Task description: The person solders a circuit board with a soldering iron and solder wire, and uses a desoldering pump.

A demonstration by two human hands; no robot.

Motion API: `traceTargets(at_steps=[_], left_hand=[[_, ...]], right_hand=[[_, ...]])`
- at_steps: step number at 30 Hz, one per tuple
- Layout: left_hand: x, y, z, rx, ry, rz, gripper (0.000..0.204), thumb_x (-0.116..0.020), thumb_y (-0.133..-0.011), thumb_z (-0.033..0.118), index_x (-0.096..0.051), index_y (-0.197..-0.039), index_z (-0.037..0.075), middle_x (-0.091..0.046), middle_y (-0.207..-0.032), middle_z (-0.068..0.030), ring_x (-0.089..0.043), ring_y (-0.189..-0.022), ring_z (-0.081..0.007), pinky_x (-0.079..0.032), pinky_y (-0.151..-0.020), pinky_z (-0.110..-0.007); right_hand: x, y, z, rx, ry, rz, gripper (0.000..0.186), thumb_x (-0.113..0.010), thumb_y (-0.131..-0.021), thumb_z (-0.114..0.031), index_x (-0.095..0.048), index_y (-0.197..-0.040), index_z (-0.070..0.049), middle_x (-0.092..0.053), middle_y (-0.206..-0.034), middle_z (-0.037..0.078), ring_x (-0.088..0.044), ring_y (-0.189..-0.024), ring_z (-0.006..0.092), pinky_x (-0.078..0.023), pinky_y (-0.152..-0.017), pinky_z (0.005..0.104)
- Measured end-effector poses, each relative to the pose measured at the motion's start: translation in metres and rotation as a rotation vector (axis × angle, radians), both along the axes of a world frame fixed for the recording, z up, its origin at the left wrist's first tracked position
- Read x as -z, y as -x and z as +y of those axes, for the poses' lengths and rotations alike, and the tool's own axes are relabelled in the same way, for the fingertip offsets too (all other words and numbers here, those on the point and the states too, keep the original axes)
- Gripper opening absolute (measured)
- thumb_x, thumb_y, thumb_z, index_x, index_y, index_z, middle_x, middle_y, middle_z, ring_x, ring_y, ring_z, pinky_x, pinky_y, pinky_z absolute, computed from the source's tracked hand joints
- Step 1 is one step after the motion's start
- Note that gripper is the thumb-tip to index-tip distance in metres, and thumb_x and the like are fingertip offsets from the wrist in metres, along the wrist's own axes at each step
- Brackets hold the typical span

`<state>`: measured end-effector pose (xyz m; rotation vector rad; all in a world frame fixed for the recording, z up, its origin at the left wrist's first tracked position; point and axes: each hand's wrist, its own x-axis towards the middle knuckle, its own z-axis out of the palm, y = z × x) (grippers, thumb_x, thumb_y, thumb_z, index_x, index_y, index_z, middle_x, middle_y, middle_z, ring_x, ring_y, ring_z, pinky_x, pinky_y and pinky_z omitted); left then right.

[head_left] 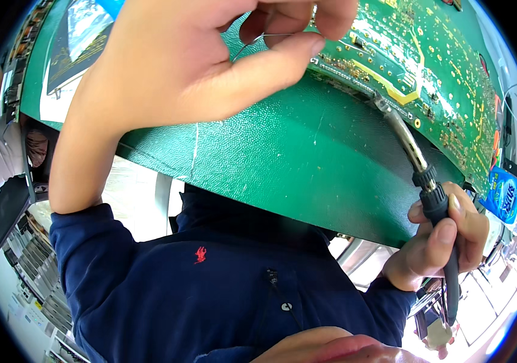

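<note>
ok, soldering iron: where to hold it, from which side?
Take the soldering iron by its black handle, probably from the near right side: that slim part slants away from the circuit board, while the bare metal barrel points toward it. The right grip has the handle.
</note>
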<state>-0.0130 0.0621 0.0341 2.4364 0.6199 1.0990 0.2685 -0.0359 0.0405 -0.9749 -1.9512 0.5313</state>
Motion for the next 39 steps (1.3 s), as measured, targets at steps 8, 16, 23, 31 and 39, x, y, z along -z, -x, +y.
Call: traceTargets(at_steps=[8,16,23,31,39], left_hand=[[-0.020,0.015,-0.052,-0.210,-0.098,0.386,0.028,-0.061,-0.065,-0.009,-0.059,-0.090,0.001,-0.051,-0.073,-0.0094,-0.053,-0.059,-0.0251,-0.041,-0.050,-0.032],[-0.009,0.029,-0.089,-0.542,0.056,0.407,0.016,-0.057,-0.074,-0.008,-0.057,-0.087,0.001,-0.054,-0.078,-0.0104,-0.056,-0.065,-0.0262,-0.045,-0.057,-0.032],[0.005,0.032,-0.098,-0.644,0.138,0.334,0.012,-0.060,-0.076,-0.005,-0.058,-0.086,0.001,-0.055,-0.076,-0.0103,-0.057,-0.063,-0.0250,-0.045,-0.056,-0.031],[-0.025,0.094,-0.060,-0.989,-0.043,0.156,0.021,-0.064,-0.079,0.016,-0.058,-0.087,-0.002,-0.062,-0.069,-0.0103,-0.064,-0.061,-0.0179,-0.050,-0.052,-0.032],[-0.017,0.125,0.001,-1.238,0.165,0.522,0.071,-0.049,-0.085,0.061,-0.053,-0.107,-0.007,-0.063,-0.085,-0.0256,-0.064,-0.084,-0.0359,-0.049,-0.074,-0.040]], right_hand=[[-0.001,0.005,-0.011,0.169,0.059,0.102,0.017,-0.056,-0.083,-0.014,-0.052,-0.088,0.002,-0.055,-0.074,0.017,-0.054,-0.049,0.0176,-0.044,-0.042,0.0250],[-0.003,0.006,-0.006,0.111,0.017,0.091,0.011,-0.055,-0.083,-0.007,-0.052,-0.084,0.003,-0.054,-0.065,0.015,-0.053,-0.047,0.0157,-0.042,-0.041,0.0225],[-0.001,0.000,-0.005,0.084,-0.019,0.084,0.008,-0.055,-0.082,-0.001,-0.052,-0.085,0.005,-0.055,-0.068,0.016,-0.053,-0.047,0.0147,-0.043,-0.043,0.0221],[-0.003,-0.001,-0.006,0.064,-0.006,0.082,0.005,-0.055,-0.082,0.001,-0.053,-0.084,0.006,-0.056,-0.070,0.015,-0.055,-0.050,0.0141,-0.044,-0.047,0.0219],[-0.006,0.000,-0.007,0.091,0.042,0.091,0.004,-0.056,-0.082,0.002,-0.054,-0.082,0.006,-0.056,-0.065,0.011,-0.056,-0.051,0.0137,-0.042,-0.049,0.0222]])
